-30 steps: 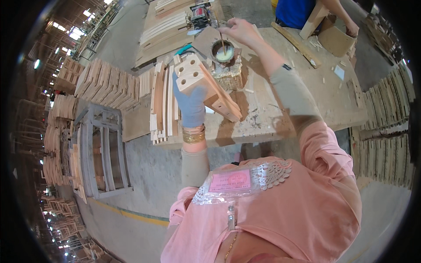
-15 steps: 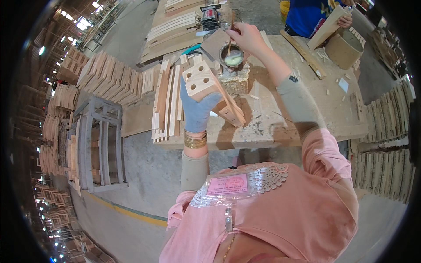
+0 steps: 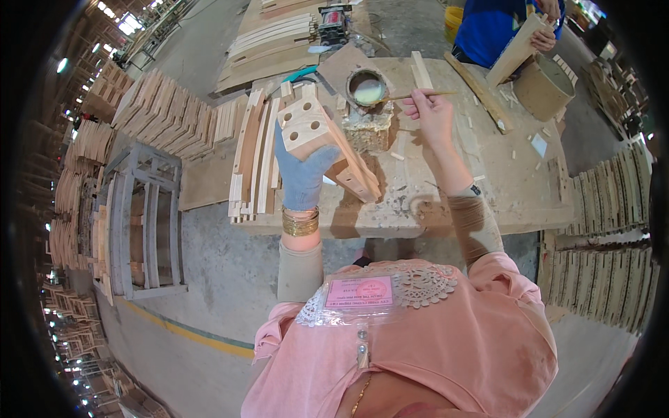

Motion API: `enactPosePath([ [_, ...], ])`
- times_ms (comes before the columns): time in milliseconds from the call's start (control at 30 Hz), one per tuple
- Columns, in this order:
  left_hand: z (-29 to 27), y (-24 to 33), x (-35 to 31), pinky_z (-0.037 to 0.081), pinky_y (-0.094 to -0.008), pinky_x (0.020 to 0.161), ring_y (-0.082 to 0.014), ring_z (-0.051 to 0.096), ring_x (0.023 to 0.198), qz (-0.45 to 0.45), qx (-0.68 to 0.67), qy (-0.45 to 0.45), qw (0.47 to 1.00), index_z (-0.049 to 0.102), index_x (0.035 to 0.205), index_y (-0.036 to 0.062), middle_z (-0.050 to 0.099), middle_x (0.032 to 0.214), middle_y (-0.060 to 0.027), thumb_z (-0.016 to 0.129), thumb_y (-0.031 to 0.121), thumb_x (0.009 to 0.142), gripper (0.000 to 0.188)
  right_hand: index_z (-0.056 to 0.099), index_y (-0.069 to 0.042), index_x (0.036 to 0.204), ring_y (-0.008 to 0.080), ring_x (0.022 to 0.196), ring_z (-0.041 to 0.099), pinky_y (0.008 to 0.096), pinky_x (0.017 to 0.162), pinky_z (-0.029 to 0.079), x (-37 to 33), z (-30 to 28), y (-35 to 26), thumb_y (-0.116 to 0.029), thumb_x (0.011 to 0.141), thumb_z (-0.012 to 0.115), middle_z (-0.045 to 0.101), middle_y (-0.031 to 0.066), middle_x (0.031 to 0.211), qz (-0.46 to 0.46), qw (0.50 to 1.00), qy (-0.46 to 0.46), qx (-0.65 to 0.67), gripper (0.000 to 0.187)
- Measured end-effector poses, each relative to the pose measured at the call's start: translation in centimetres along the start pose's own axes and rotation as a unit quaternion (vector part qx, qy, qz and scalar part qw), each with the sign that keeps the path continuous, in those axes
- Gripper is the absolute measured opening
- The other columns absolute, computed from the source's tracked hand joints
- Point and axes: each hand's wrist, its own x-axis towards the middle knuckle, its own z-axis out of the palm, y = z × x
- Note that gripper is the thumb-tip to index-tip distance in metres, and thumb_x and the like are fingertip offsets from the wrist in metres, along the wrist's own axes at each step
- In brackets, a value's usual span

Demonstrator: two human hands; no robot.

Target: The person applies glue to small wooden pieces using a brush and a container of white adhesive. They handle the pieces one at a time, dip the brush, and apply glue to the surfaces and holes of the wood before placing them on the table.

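Observation:
My left hand (image 3: 301, 177), in a grey-blue glove, grips a pale wooden block-like piece (image 3: 306, 138). Several round holes show in its upturned end, and more small holes lie along a long part slanting down to the right. In my bare right hand (image 3: 433, 120) is a thin wooden stick (image 3: 396, 97), pinched between the fingers. Its left end reaches the rim of a round pot (image 3: 349, 89) holding a whitish-green liquid; whether the tip touches the rim I cannot tell. The pot rests on a crusted, glue-smeared block (image 3: 369, 134).
Wooden strips (image 3: 261, 153) stand at the table's left. Small dowels (image 3: 397, 156) lie scattered on the tabletop (image 3: 446, 209). Across the table, a person in blue (image 3: 488, 28) holds a board (image 3: 517, 52) by a round tub (image 3: 543, 94). A grey frame (image 3: 150, 223) stands left.
My right hand has come down and to the right from above the pot. The stick, upright in the pot before, now lies nearly level beside its rim. My left hand still holds the wooden piece.

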Motion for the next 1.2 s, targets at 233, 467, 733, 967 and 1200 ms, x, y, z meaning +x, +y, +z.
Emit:
enactPosePath([
  [233,0.4,0.3,0.1,0.049,-0.029,0.079,-0.0168,0.055,0.097,-0.009,0.026,-0.007,1.0,0.038,0.122,0.0015,0.055,0.108,-0.0108,0.075,0.007,0.062,0.07,0.058,0.004,0.091,0.0114,0.058,0.057,0.0224,0.052,0.045,1.9,-0.6,-0.3,-0.02,0.085,0.058,0.065,0.0128,0.079,0.059,0.988,0.009,0.141,0.024],
  [467,0.8,-0.2,0.4,0.05,-0.0275,0.076,-0.0148,0.055,0.093,-0.001,0.043,-0.009,0.999,0.04,0.119,0.0025,0.054,0.104,-0.0081,0.077,0.006,0.061,0.069,0.057,0.001,0.082,0.0107,0.055,0.055,0.022,0.05,0.042,4.3,-0.8,0.7,-0.023,0.084,0.06,0.064,0.0106,0.073,0.123,0.978,0.056,0.161,0.024],
  [733,2.7,0.1,0.6,0.05,-0.0261,0.072,-0.014,0.057,0.088,-0.013,0.04,-0.012,0.999,0.042,0.112,0.0024,0.056,0.099,-0.0073,0.078,0.008,0.06,0.063,0.057,-0.002,0.079,0.0078,0.051,0.05,0.0221,0.046,0.039,5.9,-1.6,-4.3,-0.021,0.085,0.06,0.063,0.0101,0.07,0.028,0.965,-0.019,0.259,0.02],
  [967,4.2,0.6,0.8,0.049,-0.0276,0.076,-0.0147,0.057,0.091,0.006,0.098,-0.039,0.994,0.043,0.111,0.0018,0.057,0.103,-0.0095,0.079,0.014,0.06,0.063,0.059,-0.002,0.085,0.0056,0.052,0.053,0.0167,0.045,0.039,2.4,-0.7,-21.0,-0.023,0.087,0.056,0.061,0.0044,0.067,-0.282,0.947,-0.108,0.106,0.021],
  [1200,4.5,0.8,0.9,0.049,-0.0278,0.077,-0.0156,0.057,0.092,-0.019,0.103,-0.042,0.994,0.042,0.112,0.0013,0.056,0.103,-0.0105,0.078,0.015,0.06,0.065,0.058,0.0,0.068,0.0026,0.043,0.05,0.0149,0.036,0.035,-2.6,3.1,-26.7,-0.014,0.083,0.063,0.057,0.0023,0.053,-0.273,0.939,-0.195,-0.078,0.021],
])
